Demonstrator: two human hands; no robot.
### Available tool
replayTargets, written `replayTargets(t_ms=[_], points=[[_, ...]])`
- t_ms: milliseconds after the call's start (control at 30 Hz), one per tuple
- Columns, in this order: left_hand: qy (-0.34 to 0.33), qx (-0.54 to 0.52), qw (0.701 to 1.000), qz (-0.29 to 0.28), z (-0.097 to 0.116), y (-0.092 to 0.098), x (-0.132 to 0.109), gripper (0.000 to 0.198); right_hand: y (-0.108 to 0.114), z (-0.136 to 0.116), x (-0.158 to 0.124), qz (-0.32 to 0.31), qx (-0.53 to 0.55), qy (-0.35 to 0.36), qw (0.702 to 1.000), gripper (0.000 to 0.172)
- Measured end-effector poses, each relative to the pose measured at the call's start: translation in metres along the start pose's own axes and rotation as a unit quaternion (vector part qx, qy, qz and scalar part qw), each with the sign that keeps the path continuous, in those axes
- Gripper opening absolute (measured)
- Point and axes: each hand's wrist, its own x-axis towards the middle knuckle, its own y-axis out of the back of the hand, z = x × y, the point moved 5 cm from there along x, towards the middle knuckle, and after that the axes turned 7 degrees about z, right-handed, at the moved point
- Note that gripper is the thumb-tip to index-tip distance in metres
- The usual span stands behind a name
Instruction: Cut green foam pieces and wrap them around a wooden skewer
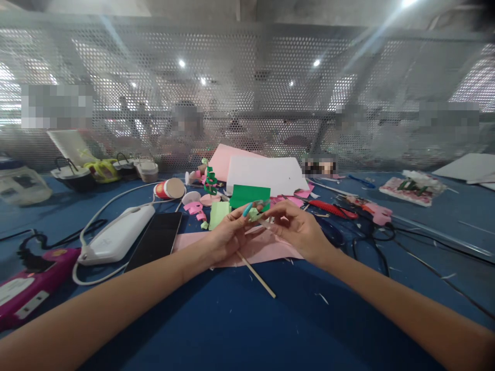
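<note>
My left hand (226, 234) is closed, pinching a small light-green paper piece (253, 213) between thumb and fingers. Close against it, my right hand (299, 229) has its fingertips pressed together; what they grip is too small to make out. A thin wooden stick (257, 275) runs out from beneath my left hand toward the front; whether that hand holds it is hidden. Under both hands lies a sheet of pink paper (270, 251). Just beyond the fingers are a dark green paper (247, 196) and a light-green paper (219, 215).
To the left are a black phone (158, 237), a white power bank (119, 234) with its cable, a magenta power strip (38, 281) and a roll of tape (170, 189). White paper (266, 175) lies behind. At right are a red-handled tool (328, 208) and black cables (382, 252).
</note>
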Motion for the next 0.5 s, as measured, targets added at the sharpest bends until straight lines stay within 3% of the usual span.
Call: replayTargets(t_ms=[200, 500], points=[[-0.019, 0.003, 1.0, 0.014, 0.002, 0.0, -0.001, 0.031, 0.0, 0.009, 0.001, 0.015, 0.078, -0.112, 0.991, 0.021], [-0.037, 0.004, 0.999, 0.027, 0.002, 0.001, 0.0, 0.029, -0.002, 0.015, -0.002, 0.004, 0.137, -0.166, 0.977, 0.024]])
